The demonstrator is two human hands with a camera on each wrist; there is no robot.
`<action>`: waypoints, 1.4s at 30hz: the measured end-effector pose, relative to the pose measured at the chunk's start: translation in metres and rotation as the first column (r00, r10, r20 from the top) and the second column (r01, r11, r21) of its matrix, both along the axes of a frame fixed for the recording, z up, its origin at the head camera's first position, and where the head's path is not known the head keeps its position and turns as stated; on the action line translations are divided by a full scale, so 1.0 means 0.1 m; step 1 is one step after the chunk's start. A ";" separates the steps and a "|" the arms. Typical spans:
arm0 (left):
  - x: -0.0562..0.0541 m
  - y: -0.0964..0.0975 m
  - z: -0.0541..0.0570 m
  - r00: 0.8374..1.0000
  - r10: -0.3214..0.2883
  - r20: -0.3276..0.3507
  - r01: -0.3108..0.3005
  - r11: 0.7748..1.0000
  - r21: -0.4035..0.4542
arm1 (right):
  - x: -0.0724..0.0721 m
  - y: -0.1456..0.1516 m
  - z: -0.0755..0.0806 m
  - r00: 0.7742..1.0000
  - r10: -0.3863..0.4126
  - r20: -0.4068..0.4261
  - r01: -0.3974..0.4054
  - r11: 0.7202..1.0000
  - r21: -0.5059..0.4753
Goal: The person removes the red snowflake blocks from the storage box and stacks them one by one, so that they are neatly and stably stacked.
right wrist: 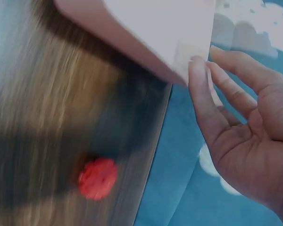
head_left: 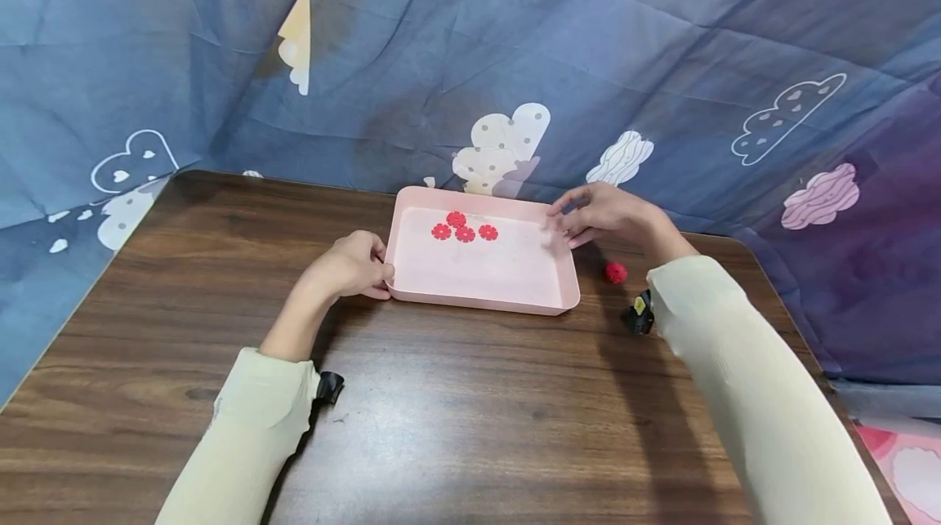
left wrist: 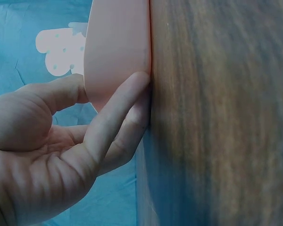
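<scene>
A shallow pink tray [head_left: 485, 304] lies on the wooden table with several small red flower-shaped discs [head_left: 488, 232] inside, toward its back left. My left hand [head_left: 351, 265] pinches the tray's left wall near the front corner, thumb at the rim and fingers against the outer side. In the left wrist view, the fingertips reach down to the tray's bottom edge. Over the tray's back right corner is my right hand [head_left: 599, 215], its fingers loosely spread with nothing visible between them. Whether it touches the rim cannot be told.
A red ball-like piece [head_left: 616, 272] sits on the table [head_left: 470, 411] to the right of the tray; the right wrist view shows it blurred. Behind the table hangs a blue cloth [head_left: 397, 60] printed with clouds, close to the tray's back edge.
</scene>
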State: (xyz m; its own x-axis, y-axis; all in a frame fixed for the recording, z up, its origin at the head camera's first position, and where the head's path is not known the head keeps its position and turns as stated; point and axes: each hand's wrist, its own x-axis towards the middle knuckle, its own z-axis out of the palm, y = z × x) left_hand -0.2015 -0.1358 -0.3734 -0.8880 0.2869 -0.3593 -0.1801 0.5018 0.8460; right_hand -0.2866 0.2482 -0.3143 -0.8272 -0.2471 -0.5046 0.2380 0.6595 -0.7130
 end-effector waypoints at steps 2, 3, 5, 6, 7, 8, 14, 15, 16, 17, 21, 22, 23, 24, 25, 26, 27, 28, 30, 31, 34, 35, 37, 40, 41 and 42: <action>0.00 0.00 0.01 1.000 0.004 -0.001 -0.004 1.000 -0.004 | -0.02 -0.11 -0.01 0.999 0.033 0.012 -0.033 0.999 -0.005; 0.00 -0.01 0.01 1.000 0.004 -0.002 -0.004 1.000 -0.010 | -0.03 -0.16 -0.02 0.999 0.046 0.017 -0.046 0.999 -0.012; 0.00 -0.01 0.01 1.000 0.002 -0.001 -0.002 1.000 -0.010 | -0.06 -0.26 -0.04 0.998 0.065 0.021 -0.065 0.998 -0.021; 0.00 -0.01 0.01 1.000 0.000 -0.004 0.000 1.000 -0.013 | -0.08 -0.31 -0.06 0.997 0.071 0.021 -0.070 0.997 -0.022; 0.00 -0.01 0.00 1.000 -0.001 -0.004 0.001 1.000 -0.014 | -0.09 -0.35 -0.08 0.997 0.078 0.021 -0.078 0.997 -0.019; -0.01 -0.01 0.00 1.000 -0.003 -0.004 0.002 1.000 -0.014 | -0.11 -0.40 -0.09 0.996 0.081 0.021 -0.081 0.997 -0.011; -0.02 0.00 -0.02 1.000 -0.009 0.000 0.009 1.000 -0.015 | -0.18 -0.65 -0.20 0.994 0.112 0.015 -0.113 0.991 0.076; -0.02 0.00 -0.02 1.000 -0.010 0.003 0.010 1.000 -0.016 | -0.18 -0.68 -0.22 0.994 0.113 0.009 -0.114 0.989 0.090; -0.02 0.00 -0.01 1.000 -0.010 0.007 0.010 1.000 -0.017 | -0.19 -0.71 -0.23 0.993 0.115 0.004 -0.115 0.988 0.101; -0.02 0.01 -0.02 1.000 -0.008 0.009 0.008 1.000 -0.022 | -0.19 -0.75 -0.25 0.993 0.118 0.000 -0.117 0.987 0.109; -0.02 0.01 -0.02 1.000 -0.004 0.007 0.004 0.999 -0.039 | -0.20 -0.86 -0.32 0.992 0.127 -0.004 -0.126 0.988 0.085; -0.02 0.01 -0.02 1.000 -0.002 0.006 0.002 0.999 -0.038 | -0.20 -0.88 -0.33 0.992 0.130 -0.006 -0.129 0.988 0.082; -0.02 0.01 -0.02 1.000 -0.001 0.006 0.001 0.999 -0.035 | -0.20 -0.90 -0.35 0.991 0.134 -0.012 -0.133 0.988 0.081; -0.02 0.01 -0.02 1.000 -0.001 0.004 0.001 0.999 -0.033 | -0.20 -0.92 -0.36 0.990 0.138 -0.019 -0.136 0.987 0.085; -0.02 0.01 -0.02 1.000 0.000 0.003 0.000 1.000 -0.030 | -0.19 -0.94 -0.36 0.989 0.144 -0.027 -0.140 0.986 0.093; -0.02 0.01 -0.02 1.000 0.002 0.005 -0.001 1.000 -0.025 | -0.19 -0.96 -0.37 0.988 0.150 -0.038 -0.146 0.983 0.109; -0.02 0.00 -0.03 1.000 0.002 0.006 -0.002 1.000 -0.023 | -0.19 -0.98 -0.38 0.986 0.159 -0.049 -0.151 0.980 0.130; -0.03 0.01 -0.03 1.000 0.002 0.007 -0.001 1.000 -0.023 | -0.18 -0.98 -0.38 0.985 0.164 -0.057 -0.154 0.976 0.152; -0.03 0.01 -0.02 1.000 0.001 0.004 -0.001 1.000 -0.027 | -0.17 -0.99 -0.38 0.981 0.181 -0.066 -0.167 0.969 0.181; -0.03 0.01 -0.02 1.000 0.001 0.005 -0.001 1.000 -0.027 | -0.17 -0.99 -0.38 0.979 0.191 -0.068 -0.174 0.965 0.198; -0.03 0.01 -0.02 1.000 -0.002 0.002 0.002 1.000 -0.029 | -0.15 -0.99 -0.38 0.975 0.212 -0.061 -0.194 0.958 0.212; -0.02 0.01 -0.02 1.000 -0.003 0.000 0.003 0.999 -0.032 | -0.14 -0.99 -0.38 0.973 0.222 -0.064 -0.204 0.955 0.217; -0.02 0.01 -0.01 1.000 -0.008 -0.006 0.007 0.999 -0.040 | -0.13 -0.99 -0.38 0.968 0.241 -0.073 -0.220 0.950 0.219; -0.01 0.01 -0.01 1.000 -0.013 -0.012 0.012 0.999 -0.051 | -0.11 -1.01 -0.38 0.952 0.282 -0.115 -0.250 0.939 0.237; -0.01 0.01 -0.01 1.000 -0.014 -0.012 0.013 0.999 -0.049 | -0.10 -1.01 -0.38 0.947 0.293 -0.129 -0.256 0.936 0.243; -0.02 0.01 -0.02 1.000 -0.013 -0.012 0.013 0.999 -0.045 | -0.10 -1.01 -0.38 0.944 0.297 -0.141 -0.258 0.935 0.243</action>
